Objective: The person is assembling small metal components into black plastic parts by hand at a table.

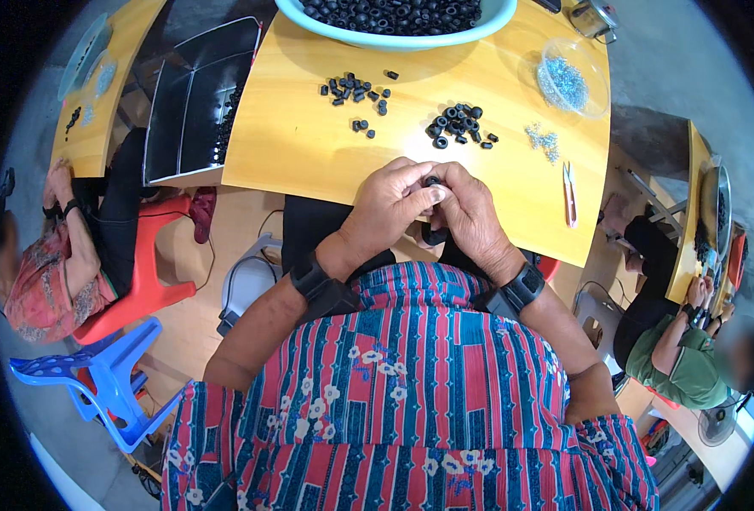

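At the near edge of the table, my left hand [384,211] and my right hand [476,215] meet with thumbs and fingers pinched together. Between the fingertips is a small round black piece [432,180], mostly covered by the thumbs. Another dark shape [433,234] shows below my hands; I cannot tell whether it hangs from them. Just beyond lies a pile of black ring-like and round pieces [455,125]. To its left are scattered short black cylinders [355,88].
A light-blue basin [402,41] full of black pieces stands at the far edge. On the right are a clear bowl of bluish beads [562,83], loose beads [544,141] and small scissors [570,194]. A black bin [196,111] adjoins the table's left. Other people sit at both sides.
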A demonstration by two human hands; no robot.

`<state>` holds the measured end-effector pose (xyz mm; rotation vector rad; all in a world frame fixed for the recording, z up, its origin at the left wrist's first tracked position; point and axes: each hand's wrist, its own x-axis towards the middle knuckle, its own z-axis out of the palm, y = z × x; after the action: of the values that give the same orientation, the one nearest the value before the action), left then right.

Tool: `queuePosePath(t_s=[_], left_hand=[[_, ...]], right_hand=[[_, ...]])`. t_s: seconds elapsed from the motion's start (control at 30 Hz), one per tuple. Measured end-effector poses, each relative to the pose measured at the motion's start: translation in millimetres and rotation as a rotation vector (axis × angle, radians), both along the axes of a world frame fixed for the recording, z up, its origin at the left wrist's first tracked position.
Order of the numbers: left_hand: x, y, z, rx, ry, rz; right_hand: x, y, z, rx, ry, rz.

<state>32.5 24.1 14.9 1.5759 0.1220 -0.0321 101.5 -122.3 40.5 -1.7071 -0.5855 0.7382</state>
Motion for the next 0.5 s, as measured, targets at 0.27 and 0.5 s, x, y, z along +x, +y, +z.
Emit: queuePosePath(t_s=[0.27, 0.5], left_hand=[[2.5, -0.4, 1.3, -0.067, 0.002, 0.012], [7.1, -1.0, -3.6, -0.003, -0.022, 0.061]], right_hand=[[1.8, 2.1, -5.2, -0.025, -0.055, 0.000], [5.5, 7.1, -6.0, -0.021, -0.063, -0.029]])
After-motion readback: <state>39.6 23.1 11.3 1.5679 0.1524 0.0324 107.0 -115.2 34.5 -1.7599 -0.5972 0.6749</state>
